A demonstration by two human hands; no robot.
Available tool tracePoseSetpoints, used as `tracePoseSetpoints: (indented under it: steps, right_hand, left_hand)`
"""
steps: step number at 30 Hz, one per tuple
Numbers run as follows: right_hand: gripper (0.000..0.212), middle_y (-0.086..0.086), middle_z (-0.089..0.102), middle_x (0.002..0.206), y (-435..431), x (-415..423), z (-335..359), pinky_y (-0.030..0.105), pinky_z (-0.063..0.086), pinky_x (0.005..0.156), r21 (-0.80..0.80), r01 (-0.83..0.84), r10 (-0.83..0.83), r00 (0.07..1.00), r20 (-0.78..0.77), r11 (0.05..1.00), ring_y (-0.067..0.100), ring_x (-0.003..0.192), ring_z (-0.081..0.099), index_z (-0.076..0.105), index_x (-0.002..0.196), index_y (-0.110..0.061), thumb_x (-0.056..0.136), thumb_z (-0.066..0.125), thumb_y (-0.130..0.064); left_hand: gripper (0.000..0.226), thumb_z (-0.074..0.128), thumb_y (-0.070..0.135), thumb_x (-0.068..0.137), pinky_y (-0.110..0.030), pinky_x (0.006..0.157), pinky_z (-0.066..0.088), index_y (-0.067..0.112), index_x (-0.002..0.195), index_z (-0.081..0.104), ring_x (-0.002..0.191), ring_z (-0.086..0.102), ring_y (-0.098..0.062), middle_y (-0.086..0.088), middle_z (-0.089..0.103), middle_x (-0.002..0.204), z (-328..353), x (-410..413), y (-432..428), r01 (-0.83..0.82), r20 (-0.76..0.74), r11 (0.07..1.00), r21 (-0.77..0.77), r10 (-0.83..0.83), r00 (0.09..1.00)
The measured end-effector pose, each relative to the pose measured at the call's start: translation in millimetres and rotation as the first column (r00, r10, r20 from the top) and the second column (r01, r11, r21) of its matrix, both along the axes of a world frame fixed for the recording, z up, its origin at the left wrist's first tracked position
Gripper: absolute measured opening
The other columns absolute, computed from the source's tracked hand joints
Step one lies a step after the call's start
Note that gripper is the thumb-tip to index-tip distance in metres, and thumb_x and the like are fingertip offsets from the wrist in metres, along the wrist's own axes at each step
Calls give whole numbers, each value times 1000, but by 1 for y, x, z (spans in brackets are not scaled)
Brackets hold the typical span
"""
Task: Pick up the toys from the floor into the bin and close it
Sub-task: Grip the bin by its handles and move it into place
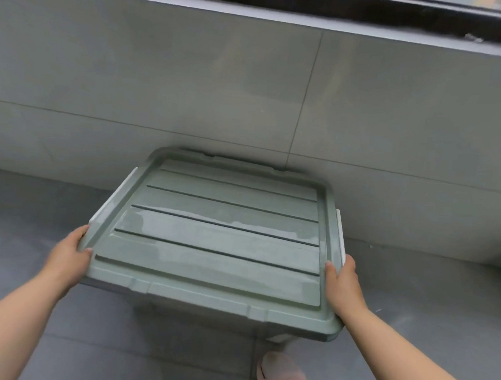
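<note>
Closing stage: the green lid [212, 240] lies over the bin [185, 312] at centre. The left grip [68, 256] clasps its 8 o'clock corner and the right grip [343, 282] its 4 o'clock corner, thumbs on top. No toys show on the floor [25, 207]; pressing down and latching probably remain.

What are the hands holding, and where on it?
Both hold the green lid: left hand grips its left edge, right hand its right edge, near the front corners.

Grey tiled floor [38, 222], a storage bin [202, 318] standing on it close to the pale tiled wall [191, 85], sage-green lid [226, 232] on top, pink slipper [280, 371] on the tiles just beside the bin.
</note>
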State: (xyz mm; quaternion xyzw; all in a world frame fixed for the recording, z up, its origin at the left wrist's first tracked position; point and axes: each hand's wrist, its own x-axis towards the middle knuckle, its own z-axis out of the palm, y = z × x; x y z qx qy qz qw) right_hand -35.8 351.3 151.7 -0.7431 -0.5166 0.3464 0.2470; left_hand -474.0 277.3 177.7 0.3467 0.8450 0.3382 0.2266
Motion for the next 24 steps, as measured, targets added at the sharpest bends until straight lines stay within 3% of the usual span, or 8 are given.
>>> tracePoseSetpoints:
  steps: [9,14,18,24]
  right_hand:
    - [50,24,43,133,33,1,0,46,41,96,-35,-3,8,989,149,999,40,117,47,21,139,-9,98,32,-34]
    - [48,25,46,129,34,0,3,46,43,92,-28,-10,14,986,166,1000,41,112,49,22,138,-9,98,31,-33]
    - [46,25,47,128,34,0,4,46,43,90,-28,-10,14,987,160,1000,40,110,50,23,136,-8,98,31,-32]
    - [46,27,45,127,32,-1,9,44,40,90,-32,-8,12,988,151,999,41,111,48,23,137,-6,99,31,-31]
  left_hand:
    - [53,39,-4,93,-41,102,33,13,143,36,126,41,-40,-20,46,139,-4,11,23,3,-63,1000,-11,-3,998]
    - [53,37,-2,94,-40,100,33,15,144,34,125,40,-40,-19,44,141,-2,18,21,-11,-57,1000,-6,11,998]
    - [54,37,-1,95,-36,89,36,23,144,36,120,44,-40,-16,42,143,-7,20,23,-41,-58,999,9,42,997]
    - [50,37,6,96,-46,95,38,23,142,39,117,46,-43,-20,46,137,-14,28,23,-176,-102,984,-7,174,979]
